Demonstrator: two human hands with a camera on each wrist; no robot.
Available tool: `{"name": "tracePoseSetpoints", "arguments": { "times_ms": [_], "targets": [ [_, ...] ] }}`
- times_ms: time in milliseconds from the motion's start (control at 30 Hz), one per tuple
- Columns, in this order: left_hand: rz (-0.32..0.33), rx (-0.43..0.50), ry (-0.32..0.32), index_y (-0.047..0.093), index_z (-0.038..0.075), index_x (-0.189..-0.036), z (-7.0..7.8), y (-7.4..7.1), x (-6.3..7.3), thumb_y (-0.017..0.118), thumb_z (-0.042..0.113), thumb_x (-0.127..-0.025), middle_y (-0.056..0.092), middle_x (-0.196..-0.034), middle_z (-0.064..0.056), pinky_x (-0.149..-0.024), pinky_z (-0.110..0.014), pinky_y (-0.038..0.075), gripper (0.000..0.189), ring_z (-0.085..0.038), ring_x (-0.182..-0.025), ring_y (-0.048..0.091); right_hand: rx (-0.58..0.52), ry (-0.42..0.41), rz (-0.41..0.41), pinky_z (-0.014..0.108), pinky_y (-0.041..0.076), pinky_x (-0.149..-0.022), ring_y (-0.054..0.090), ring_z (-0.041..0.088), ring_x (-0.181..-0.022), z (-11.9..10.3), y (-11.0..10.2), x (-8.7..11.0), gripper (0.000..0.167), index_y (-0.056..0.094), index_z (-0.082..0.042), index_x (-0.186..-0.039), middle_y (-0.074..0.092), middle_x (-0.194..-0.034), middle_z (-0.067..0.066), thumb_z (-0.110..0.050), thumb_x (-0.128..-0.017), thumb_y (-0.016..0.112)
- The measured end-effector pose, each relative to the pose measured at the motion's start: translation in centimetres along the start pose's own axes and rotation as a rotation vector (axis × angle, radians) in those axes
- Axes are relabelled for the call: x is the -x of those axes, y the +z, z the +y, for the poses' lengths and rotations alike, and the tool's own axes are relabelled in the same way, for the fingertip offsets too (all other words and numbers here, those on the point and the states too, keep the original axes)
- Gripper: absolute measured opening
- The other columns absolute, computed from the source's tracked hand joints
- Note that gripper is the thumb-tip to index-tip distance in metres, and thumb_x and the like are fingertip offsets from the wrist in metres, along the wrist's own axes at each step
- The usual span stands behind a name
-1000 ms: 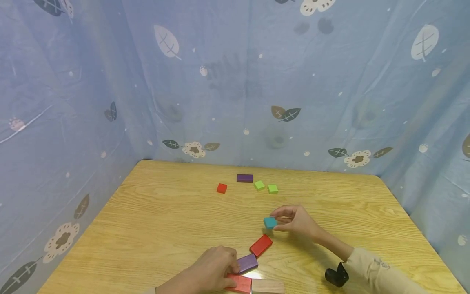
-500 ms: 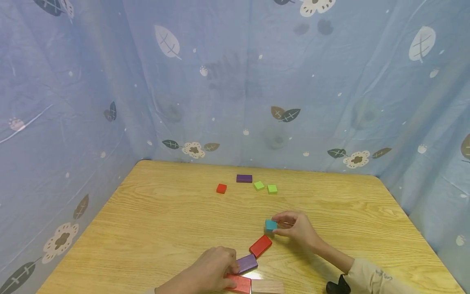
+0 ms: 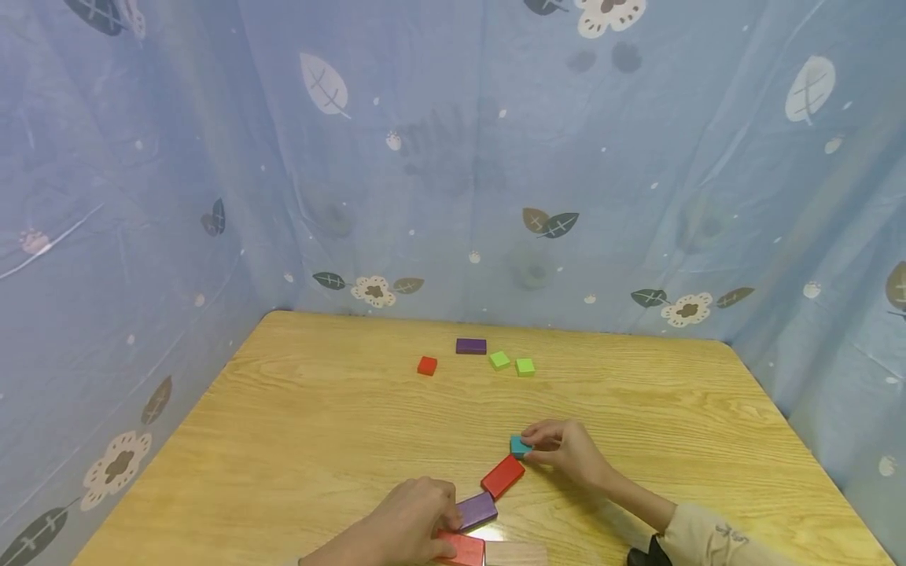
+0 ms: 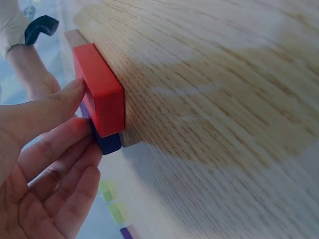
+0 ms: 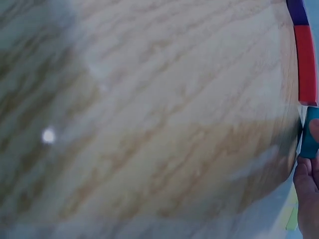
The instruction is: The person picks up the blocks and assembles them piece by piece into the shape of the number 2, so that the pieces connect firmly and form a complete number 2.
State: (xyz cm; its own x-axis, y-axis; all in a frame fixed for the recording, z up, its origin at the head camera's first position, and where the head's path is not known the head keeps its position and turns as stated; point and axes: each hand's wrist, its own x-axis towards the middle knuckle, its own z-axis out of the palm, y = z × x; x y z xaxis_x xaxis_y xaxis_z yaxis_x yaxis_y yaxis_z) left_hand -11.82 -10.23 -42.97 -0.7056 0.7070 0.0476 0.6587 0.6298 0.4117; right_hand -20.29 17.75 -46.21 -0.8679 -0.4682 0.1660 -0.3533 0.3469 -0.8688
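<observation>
My right hand (image 3: 573,454) pinches a small teal block (image 3: 519,446) between thumb and fingertips, right at the far end of a red block (image 3: 503,476). In the right wrist view the teal block (image 5: 310,132) shows at the right edge, close below the red one. A purple block (image 3: 477,512) follows nearer to me, then another red block (image 3: 463,548). My left hand (image 3: 414,515) holds that nearer red block, thumb on one side. In the left wrist view its fingertips also lie along the purple block (image 4: 108,143), behind the red one (image 4: 101,89).
A plain wooden block (image 3: 517,553) lies beside the nearer red block at the front. Farther back on the table (image 3: 318,409) are a small red block (image 3: 427,365), a dark purple block (image 3: 471,346) and two green blocks (image 3: 499,361). A patterned blue curtain (image 3: 439,196) surrounds the table.
My right hand has brought the teal block down and nearer to me, up to the end of the red block. The left hand has stayed in place.
</observation>
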Motion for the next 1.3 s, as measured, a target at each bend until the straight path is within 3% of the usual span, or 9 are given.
{"name": "tracePoseSetpoints", "arguments": {
  "times_ms": [333, 1067, 1300],
  "targets": [
    [0.001, 0.003, -0.002, 0.078, 0.016, -0.087, -0.08, 0.08, 0.04, 0.084, 0.025, -0.072, 0.057, -0.075, 0.018, -0.053, -0.011, 0.035, 0.018, 0.007, -0.061, 0.042, 0.036, -0.005, -0.011, 0.032, 0.052, -0.083, 0.061, 0.038, -0.101, 0.07, 0.18, -0.11, 0.02, 0.073, 0.004, -0.097, 0.066, -0.107, 0.018, 0.0, -0.078, 0.076],
    [0.018, 0.001, 0.004, 0.078, 0.017, -0.083, 0.15, -0.14, 0.1, 0.085, 0.023, -0.07, 0.054, -0.072, 0.018, -0.05, -0.012, 0.033, 0.016, 0.005, -0.057, 0.038, 0.145, -0.138, -0.041, 0.033, 0.05, -0.086, 0.061, 0.036, -0.102, 0.32, 0.02, 0.03, 0.025, 0.071, 0.005, -0.103, 0.067, -0.106, 0.016, 0.006, -0.078, 0.073],
    [0.008, 0.015, -0.01, 0.078, 0.017, -0.083, 0.22, -0.22, 0.07, 0.085, 0.022, -0.07, 0.054, -0.072, 0.017, -0.05, -0.012, 0.033, 0.016, 0.005, -0.057, 0.039, 0.128, -0.12, -0.076, 0.03, 0.051, -0.084, 0.063, 0.033, -0.101, 0.15, -0.26, -0.19, 0.024, 0.071, 0.004, -0.104, 0.068, -0.105, 0.015, 0.003, -0.079, 0.073]
  ]
}}
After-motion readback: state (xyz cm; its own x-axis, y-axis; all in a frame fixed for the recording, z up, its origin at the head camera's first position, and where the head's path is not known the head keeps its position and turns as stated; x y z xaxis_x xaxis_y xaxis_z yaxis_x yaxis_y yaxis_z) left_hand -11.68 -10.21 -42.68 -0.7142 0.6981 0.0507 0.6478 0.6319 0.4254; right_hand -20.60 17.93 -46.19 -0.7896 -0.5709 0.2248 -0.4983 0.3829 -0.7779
